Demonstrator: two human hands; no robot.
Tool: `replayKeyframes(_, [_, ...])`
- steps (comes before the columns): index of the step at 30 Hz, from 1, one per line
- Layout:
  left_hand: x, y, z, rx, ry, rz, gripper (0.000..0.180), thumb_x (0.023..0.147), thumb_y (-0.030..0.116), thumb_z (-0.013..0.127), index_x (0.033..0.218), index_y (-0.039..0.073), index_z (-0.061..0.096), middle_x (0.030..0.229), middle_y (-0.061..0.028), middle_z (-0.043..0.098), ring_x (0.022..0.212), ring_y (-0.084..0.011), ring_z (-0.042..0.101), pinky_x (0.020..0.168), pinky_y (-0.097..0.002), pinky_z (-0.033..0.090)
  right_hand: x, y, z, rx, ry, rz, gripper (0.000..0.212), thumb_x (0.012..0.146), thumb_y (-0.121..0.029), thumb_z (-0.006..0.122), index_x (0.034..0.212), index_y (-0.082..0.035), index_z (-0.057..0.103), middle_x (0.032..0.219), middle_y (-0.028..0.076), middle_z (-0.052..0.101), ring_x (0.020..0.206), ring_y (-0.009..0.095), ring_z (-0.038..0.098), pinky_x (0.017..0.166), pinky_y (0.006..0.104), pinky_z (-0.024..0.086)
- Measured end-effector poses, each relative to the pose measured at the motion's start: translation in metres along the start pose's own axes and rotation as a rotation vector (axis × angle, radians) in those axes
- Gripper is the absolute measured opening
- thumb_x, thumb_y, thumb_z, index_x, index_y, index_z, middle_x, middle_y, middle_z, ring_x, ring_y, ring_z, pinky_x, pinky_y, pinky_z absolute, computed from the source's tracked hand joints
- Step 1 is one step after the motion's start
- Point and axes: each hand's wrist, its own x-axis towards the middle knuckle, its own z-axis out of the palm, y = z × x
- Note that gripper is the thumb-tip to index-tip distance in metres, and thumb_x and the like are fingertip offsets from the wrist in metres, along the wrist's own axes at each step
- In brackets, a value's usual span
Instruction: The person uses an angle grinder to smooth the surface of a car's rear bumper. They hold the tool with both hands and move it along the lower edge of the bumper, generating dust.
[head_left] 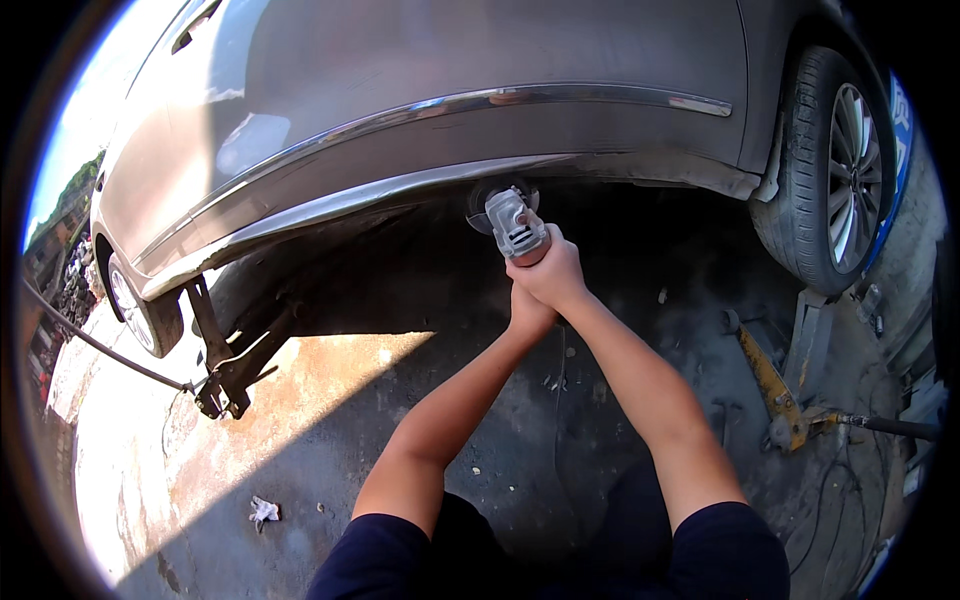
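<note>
Both arms reach forward to an angle grinder (517,226) with a pale head, held close under the lower side edge of a grey car (600,50). Around its body, near the head, my right hand (556,270) is closed. Just below, my left hand (529,310) is closed on the rear part, its fingers mostly hidden. The grinder's round disc (481,205) is at the car's sill (570,165); whether it touches the metal I cannot tell. A thin cord hangs down below my hands.
A yellow floor jack (768,385) stands beneath the car near the right wheel (835,170). Another jack (228,375), dark with a long handle, is under the left end. A crumpled white rag (264,511) and small scraps lie on the stained floor.
</note>
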Motion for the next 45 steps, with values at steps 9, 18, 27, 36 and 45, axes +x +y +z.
replayKeyframes(9, [-0.003,-0.012,0.003,-0.084,0.009,-0.064,0.067,0.089,0.021,0.082,0.145,0.001,0.051,0.141,-0.0206,0.064,0.133,-0.0349,0.063,0.108,-0.0425,0.049,-0.001,0.0,0.003,0.018,0.012,0.03,0.053,0.069,-0.031,0.092,0.103,-0.003,0.062,0.097,0.021,0.077,0.096,0.043,0.075,0.083,0.0477,0.061])
replayKeyframes(18, [-0.008,-0.011,0.008,-0.071,0.026,-0.087,0.072,0.088,0.026,0.084,0.147,0.002,0.05,0.143,-0.0224,0.063,0.135,-0.0355,0.061,0.109,-0.0426,0.049,-0.001,0.007,0.002,-0.018,0.009,0.149,0.053,0.069,-0.033,0.091,0.103,-0.002,0.065,0.099,0.023,0.077,0.098,0.044,0.075,0.084,0.0474,0.061])
replayKeyframes(27, [-0.005,0.01,0.011,-0.066,0.021,-0.101,0.064,0.09,0.023,0.081,0.145,0.004,0.054,0.14,-0.0216,0.066,0.132,-0.0367,0.064,0.108,-0.0436,0.05,-0.005,0.007,-0.009,0.012,0.045,0.01,0.052,0.069,-0.031,0.09,0.105,-0.003,0.064,0.097,0.022,0.076,0.094,0.044,0.075,0.081,0.0475,0.061])
replayKeyframes(36, [0.001,-0.011,0.008,0.001,0.016,-0.005,0.055,0.088,0.021,0.081,0.137,0.003,0.062,0.133,-0.0212,0.07,0.128,-0.0373,0.067,0.104,-0.0445,0.052,-0.003,0.008,-0.003,0.023,0.029,-0.003,0.056,0.067,-0.034,0.091,0.106,-0.004,0.063,0.097,0.021,0.076,0.094,0.044,0.074,0.081,0.0486,0.061])
replayKeyframes(45, [0.001,-0.009,0.005,-0.003,0.028,-0.041,0.059,0.086,0.024,0.083,0.137,0.004,0.061,0.131,-0.022,0.071,0.124,-0.0389,0.068,0.102,-0.0449,0.053,-0.002,0.011,-0.002,0.052,0.063,-0.004,0.054,0.068,-0.031,0.092,0.106,-0.004,0.063,0.096,0.021,0.076,0.094,0.044,0.074,0.081,0.0474,0.061])
